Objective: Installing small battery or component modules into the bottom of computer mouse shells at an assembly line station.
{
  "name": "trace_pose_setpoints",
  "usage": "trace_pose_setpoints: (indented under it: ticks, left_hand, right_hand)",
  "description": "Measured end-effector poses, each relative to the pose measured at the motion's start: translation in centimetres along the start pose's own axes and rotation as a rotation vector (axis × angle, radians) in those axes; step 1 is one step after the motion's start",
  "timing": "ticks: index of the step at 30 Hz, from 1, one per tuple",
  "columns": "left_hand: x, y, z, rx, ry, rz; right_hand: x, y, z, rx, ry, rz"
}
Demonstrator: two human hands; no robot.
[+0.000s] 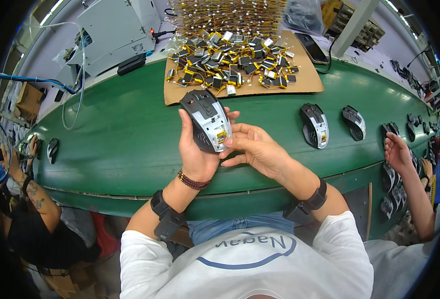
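Note:
In my left hand (196,152) rests a partly open computer mouse (208,119), tilted above the green belt. Its front is black, and its rear shows a pale inner shell with a small yellow-wrapped part (222,136) in a recess. My left fingers wrap its sides from below. My right hand (259,149) reaches in from the right, thumb and forefinger at the mouse's rear edge beside the yellow part. The right fingertips close on that spot; whether something tiny sits between them I cannot make out. Beyond the mouse lies a heap of small battery packs (235,62) with thin wires.
The heap lies on a cardboard sheet (304,82). Two more mice (314,125) stand on the green belt (130,144) to the right, one (52,150) far left. A phone (311,48) lies at the back. Co-workers' hands (398,153) are at both sides.

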State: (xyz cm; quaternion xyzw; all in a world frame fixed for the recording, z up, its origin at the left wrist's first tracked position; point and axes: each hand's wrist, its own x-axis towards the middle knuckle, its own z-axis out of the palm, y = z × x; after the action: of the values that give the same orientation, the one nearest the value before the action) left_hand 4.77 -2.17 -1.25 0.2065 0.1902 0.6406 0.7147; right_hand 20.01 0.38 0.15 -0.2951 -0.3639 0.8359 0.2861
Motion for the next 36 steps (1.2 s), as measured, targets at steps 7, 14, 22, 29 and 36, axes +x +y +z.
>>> trace_pose_setpoints:
  ticks: [7, 14, 22, 29, 36]
  left_hand:
    - [-0.4, -0.3, 0.7, 0.103, 0.05, 0.155]
    - [-0.4, 0.6, 0.0, 0.028, 0.049, 0.074]
    - [-0.7, -0.5, 1.5, -0.056, -0.004, 0.03]
    - [-0.5, -0.1, -0.5, 0.083, 0.144, -0.083]
    - [-0.9, 1.0, -0.5, 0.024, 0.182, -0.037]
  right_hand:
    - [0.3, 0.9, 0.1, 0.013, -0.009, -0.042]
    - [0.8, 0.3, 0.1, -0.009, -0.109, -0.026]
    - [-0.2, 0.4, 0.0, -0.075, -0.01, -0.133]
    - [1.4, 2.2, -1.1, -0.01, -0.01, -0.017]
    - [1.9, 1.3, -0.3, -0.004, -0.14, 0.007]
